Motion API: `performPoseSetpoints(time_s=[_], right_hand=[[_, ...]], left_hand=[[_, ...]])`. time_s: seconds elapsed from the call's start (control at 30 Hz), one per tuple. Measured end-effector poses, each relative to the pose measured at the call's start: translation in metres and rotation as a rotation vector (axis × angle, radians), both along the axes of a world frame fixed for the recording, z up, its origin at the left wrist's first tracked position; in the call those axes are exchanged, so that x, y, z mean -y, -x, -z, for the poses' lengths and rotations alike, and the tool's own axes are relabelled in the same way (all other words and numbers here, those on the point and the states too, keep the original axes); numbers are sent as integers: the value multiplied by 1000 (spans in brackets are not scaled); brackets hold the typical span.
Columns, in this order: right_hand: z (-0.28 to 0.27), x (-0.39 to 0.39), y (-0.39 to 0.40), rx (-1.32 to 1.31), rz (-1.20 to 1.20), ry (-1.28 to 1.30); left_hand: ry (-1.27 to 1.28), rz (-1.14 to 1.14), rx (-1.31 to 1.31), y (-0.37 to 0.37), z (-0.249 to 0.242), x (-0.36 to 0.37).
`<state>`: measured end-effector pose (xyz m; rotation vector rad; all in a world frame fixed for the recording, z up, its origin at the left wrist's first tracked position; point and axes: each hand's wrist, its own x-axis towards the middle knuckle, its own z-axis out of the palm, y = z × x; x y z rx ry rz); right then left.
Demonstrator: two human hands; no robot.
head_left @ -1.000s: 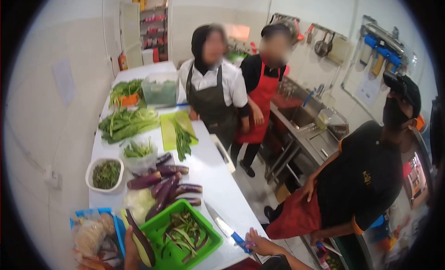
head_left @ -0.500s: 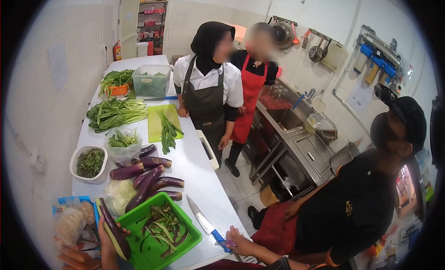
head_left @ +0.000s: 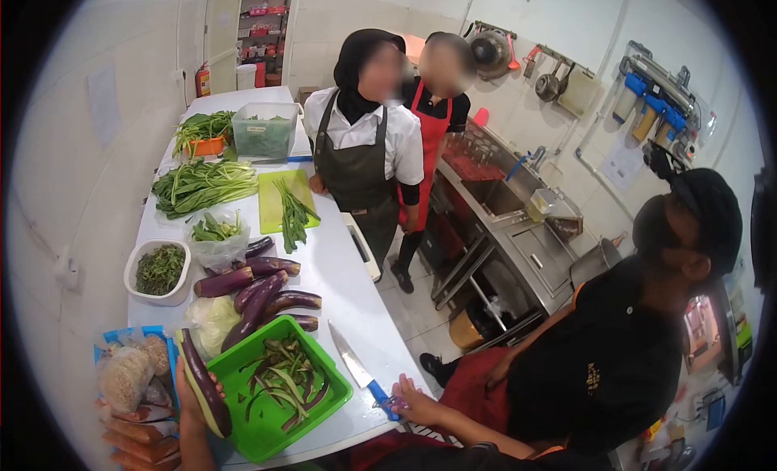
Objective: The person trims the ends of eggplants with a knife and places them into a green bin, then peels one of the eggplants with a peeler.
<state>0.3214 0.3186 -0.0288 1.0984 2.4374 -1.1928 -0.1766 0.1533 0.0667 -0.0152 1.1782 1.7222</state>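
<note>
My left hand (head_left: 191, 398) is closed round a long eggplant (head_left: 202, 382), upright at the left side of the green tray (head_left: 328, 414). Part of its purple skin is off and pale flesh shows. Strips of peel (head_left: 283, 378) lie in the tray. My right hand (head_left: 414, 405), its fingers partly spread, is by the blue handle of a knife (head_left: 354, 364) on the table. A small purple tool (head_left: 393, 403) appears held in that hand; its kind is too small to make out. Several whole eggplants (head_left: 259, 297) lie behind the tray beside a cabbage (head_left: 212, 324).
Leafy greens (head_left: 202, 188), a yellow-green cutting board (head_left: 275, 200) and a white tub (head_left: 133, 281) stand farther up the table. Bagged goods (head_left: 133, 390) are at the left. Two people are across the table's right side; another in black (head_left: 599, 366) stands close at my right.
The view has shifted slightly. My right hand has lifted a little, while my left still holds the eggplant. The person in the red apron has moved left, farther behind the person in the dark apron.
</note>
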Motion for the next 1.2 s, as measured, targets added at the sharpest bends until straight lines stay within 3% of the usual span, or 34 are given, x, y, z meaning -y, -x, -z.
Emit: performPoseSetpoints(time_s=[0.6, 0.63, 1.2], right_hand=[[-5, -7, -8, -39, 5, 21], [-3, -5, -10, -98, 107, 79], [-23, 3, 4, -63, 203, 109]], left_hand=[[20, 93, 115, 0, 4, 5], [19, 94, 120, 1, 3, 2], [70, 108, 162, 0, 4, 2]])
